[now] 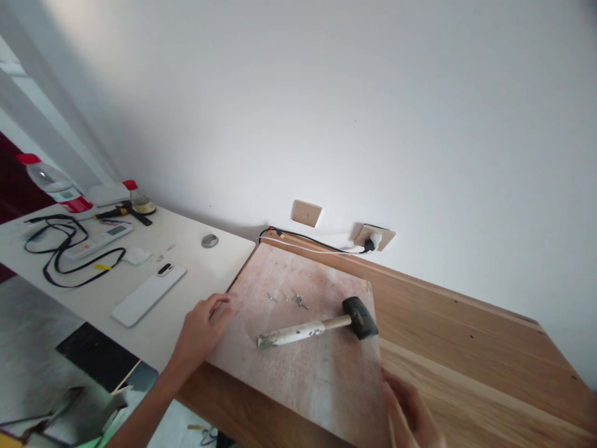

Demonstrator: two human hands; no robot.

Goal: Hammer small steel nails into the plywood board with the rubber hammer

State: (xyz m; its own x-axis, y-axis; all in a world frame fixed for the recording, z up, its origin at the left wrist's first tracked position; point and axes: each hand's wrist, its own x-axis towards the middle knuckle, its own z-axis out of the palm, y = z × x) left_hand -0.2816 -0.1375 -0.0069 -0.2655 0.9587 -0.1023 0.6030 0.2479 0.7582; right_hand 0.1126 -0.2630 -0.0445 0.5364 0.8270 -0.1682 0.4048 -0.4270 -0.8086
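A square, pale pinkish wooden board [280, 280] lies on the wood-grained bench top. My left hand [205, 326] grips its left edge, with fingers bent at the rim. At the right edge near the front, my right hand [408, 410] is closed on the board, partly cut off by the bottom of the view. A rubber mallet [303, 331] rests on the board, its black head toward the right and its worn white handle toward my left hand. Several small screws or nails [298, 301] lie loose behind the handle.
A white table [205, 274] at left carries a white phone [149, 295], a remote [100, 241], a looped black cord [60, 246] and a plastic bottle [58, 185]. Cables run along the wall to a plugged socket [374, 238]. The wooden bench [457, 336] extends right.
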